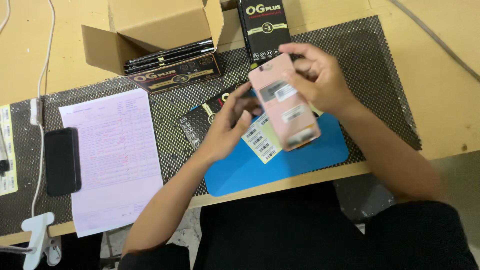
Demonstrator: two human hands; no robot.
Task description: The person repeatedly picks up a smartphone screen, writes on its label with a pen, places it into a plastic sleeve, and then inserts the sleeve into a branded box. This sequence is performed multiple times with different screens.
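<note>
Pink phone (285, 102) held above blue mat (320, 150) near table's front edge, right hand (320, 75) clamped on its top, left hand (227, 125) cupped loosely at its side, barely touching. Likely to slip onto boxes (202, 120) below if grip loosens.

Both forearms are bare, with no watch, ring or glove on the left hand (227, 131) or right hand (316, 77). Dark clothing fills the frame's bottom.
</note>
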